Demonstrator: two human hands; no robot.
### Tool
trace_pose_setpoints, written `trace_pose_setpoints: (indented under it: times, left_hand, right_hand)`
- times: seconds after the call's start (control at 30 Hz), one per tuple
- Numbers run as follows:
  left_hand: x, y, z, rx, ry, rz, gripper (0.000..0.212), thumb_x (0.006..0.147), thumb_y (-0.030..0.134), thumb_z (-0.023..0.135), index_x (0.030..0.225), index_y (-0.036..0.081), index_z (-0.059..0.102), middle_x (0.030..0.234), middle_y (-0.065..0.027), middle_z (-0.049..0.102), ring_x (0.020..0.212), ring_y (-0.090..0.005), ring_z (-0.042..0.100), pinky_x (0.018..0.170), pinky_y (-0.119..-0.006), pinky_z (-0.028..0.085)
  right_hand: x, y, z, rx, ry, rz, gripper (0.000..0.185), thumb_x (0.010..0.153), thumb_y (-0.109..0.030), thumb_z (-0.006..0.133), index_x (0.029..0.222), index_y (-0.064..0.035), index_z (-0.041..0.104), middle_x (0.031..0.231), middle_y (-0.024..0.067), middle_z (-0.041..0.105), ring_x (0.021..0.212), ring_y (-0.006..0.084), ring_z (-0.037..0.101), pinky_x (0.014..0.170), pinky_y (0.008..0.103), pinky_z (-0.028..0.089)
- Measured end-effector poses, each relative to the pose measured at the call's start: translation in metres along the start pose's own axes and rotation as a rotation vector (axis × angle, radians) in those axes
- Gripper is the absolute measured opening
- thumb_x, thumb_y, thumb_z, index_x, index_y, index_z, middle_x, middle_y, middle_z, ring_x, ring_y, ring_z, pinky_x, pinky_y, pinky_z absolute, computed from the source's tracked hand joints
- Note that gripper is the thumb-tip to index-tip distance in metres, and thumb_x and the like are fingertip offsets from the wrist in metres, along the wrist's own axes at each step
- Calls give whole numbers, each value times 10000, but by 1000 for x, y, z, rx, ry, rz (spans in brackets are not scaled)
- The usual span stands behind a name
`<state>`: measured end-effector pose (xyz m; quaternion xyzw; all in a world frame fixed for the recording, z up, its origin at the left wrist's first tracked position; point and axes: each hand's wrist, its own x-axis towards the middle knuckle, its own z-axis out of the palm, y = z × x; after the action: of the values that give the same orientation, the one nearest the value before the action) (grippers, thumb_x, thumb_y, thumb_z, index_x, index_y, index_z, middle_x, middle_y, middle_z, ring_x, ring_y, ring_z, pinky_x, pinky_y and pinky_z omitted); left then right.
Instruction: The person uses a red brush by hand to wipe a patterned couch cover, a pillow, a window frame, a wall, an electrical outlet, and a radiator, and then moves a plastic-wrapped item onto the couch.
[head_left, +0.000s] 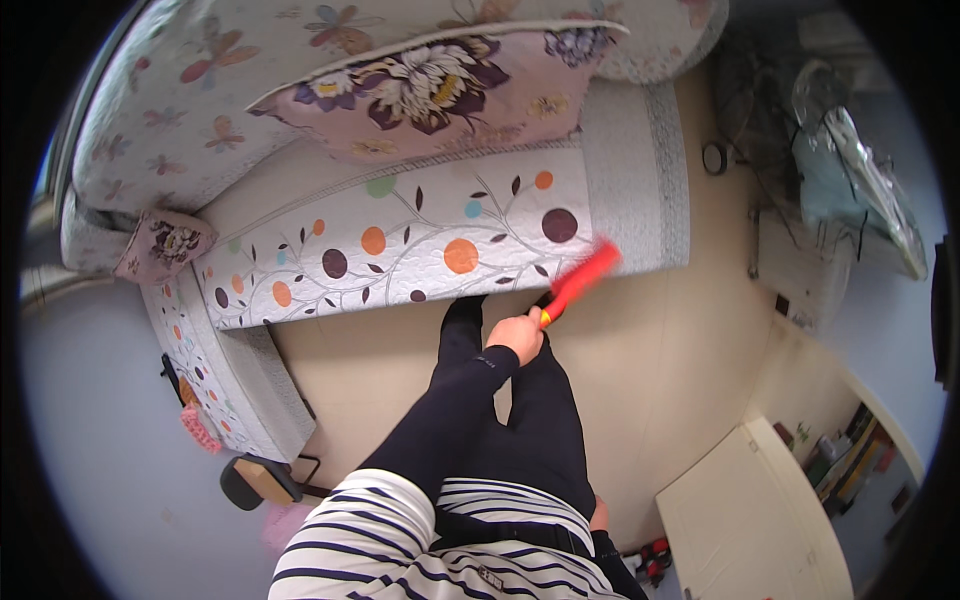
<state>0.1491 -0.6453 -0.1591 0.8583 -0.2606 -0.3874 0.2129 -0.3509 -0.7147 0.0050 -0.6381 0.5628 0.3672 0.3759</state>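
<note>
My left hand grips the yellow and red handle of a red bed brush. The brush head is blurred and lies over the front edge of the sofa seat; whether its bristles touch the cover cannot be told. A white quilted seat cover with orange, purple and green dots and a branch pattern is spread along the sofa. My right hand hangs low beside my right thigh, mostly hidden by my body, so its fingers do not show clearly.
A large floral cushion leans against the sofa back; a small one sits in the left corner. The chaise section juts out at left, near a chair. At right are a plastic-wrapped object, a tape roll and an open door.
</note>
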Motion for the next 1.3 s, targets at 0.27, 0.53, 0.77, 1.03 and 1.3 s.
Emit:
trace_pose_setpoints:
  times: [0.27,0.53,0.77,1.03,1.3]
  left_hand:
    - [33,52,-162,-218,593,158,434,1022,504,707,1183,107,639,795,-207,724,746,-467,717,656,-561,555]
    - [11,-35,-311,-395,1167,-107,333,1077,392,709,1166,76,653,824,-124,693,693,-295,677,637,-427,520]
    - [-156,-216,-247,-308,1201,-522,313,1073,322,702,1085,11,667,861,-172,669,774,-331,653,745,-439,531]
    - [-258,-215,-158,-317,998,-693,349,1068,343,704,1108,0,659,833,-160,664,752,-331,645,728,-447,525]
    - [-258,-194,-155,-455,929,-616,352,1070,352,696,1124,7,654,869,-172,673,790,-362,666,739,-455,528]
  right_hand:
    - [79,-19,-69,-243,0,-170,306,955,-235,646,1105,5,763,1016,287,771,996,457,758,865,493,588]
    - [213,-194,-144,-305,293,-474,292,957,-244,741,1086,18,741,962,208,780,939,364,773,866,465,609]
    - [214,-652,-210,-563,656,-1028,719,851,-314,874,1396,33,559,1427,266,591,1334,446,565,1118,512,488]
    - [154,-873,-209,-846,788,-1004,1311,623,-568,992,1646,-42,364,1690,210,421,1574,371,400,1313,512,296]
    - [202,-821,-157,-978,919,-1023,765,617,-464,979,1162,-76,609,1155,114,715,1155,326,674,980,468,497]
